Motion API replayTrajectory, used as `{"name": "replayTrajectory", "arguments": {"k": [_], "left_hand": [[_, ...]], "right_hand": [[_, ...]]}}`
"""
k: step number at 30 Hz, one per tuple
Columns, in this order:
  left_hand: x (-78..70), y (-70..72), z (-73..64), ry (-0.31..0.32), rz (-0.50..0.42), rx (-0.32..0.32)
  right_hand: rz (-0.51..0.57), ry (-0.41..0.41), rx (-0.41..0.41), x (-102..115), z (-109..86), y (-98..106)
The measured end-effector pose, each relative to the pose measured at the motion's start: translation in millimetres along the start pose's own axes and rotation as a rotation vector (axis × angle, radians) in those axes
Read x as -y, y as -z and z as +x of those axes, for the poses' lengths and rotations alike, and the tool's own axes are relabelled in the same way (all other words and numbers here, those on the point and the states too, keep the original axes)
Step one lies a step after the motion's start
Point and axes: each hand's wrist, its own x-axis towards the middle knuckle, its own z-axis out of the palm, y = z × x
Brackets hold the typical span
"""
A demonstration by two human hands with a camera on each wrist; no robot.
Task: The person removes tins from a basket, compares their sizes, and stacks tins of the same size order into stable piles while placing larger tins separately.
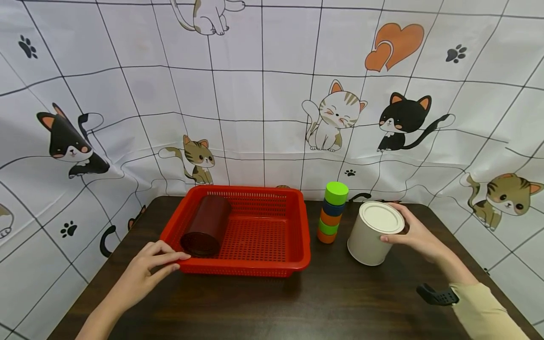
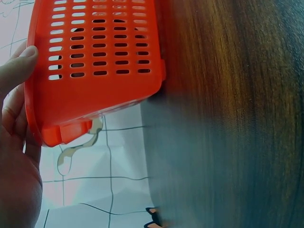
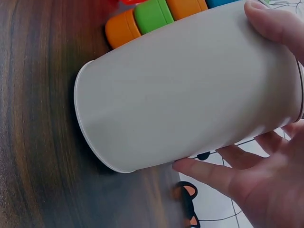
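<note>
My left hand (image 1: 144, 271) grips the front left corner of a red plastic basket (image 1: 244, 265). In the left wrist view, the thumb lies on the outside of the basket's slotted wall (image 2: 104, 90), with the other fingers behind the rim. A dark red cylinder (image 1: 208, 225) lies on its side inside the basket, along the left wall. On the right, my right hand (image 1: 418, 233) holds a white lidded canister (image 1: 369, 243) near its top, the thumb on one side and the fingers on the other. The canister (image 3: 185, 90) is upright, its base at the table surface.
Between basket and canister stands a stack of green, blue and orange cups (image 1: 330, 219), close to both. Everything is on a dark wooden table (image 1: 340, 302). A white sheet (image 1: 263, 94) with cat drawings hangs behind the table and along its sides.
</note>
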Motion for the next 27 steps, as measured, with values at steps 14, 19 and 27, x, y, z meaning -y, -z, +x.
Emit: {"name": "replayTrajectory", "arguments": {"k": [14, 19, 27], "left_hand": [[-1.8, 0.6, 0.5, 0.004, 0.006, 0.001], [-1.8, 0.0, 0.1, 0.000, 0.003, -0.005], [-1.5, -0.2, 0.3, -0.011, -0.006, -0.013]], "right_hand": [[-0.010, -0.003, -0.014, -4.8, 4.0, 0.1], [0.003, -0.003, -0.010, -7.9, 4.5, 1.3], [0.020, -0.015, 0.002, -8.8, 5.8, 2.5]]}}
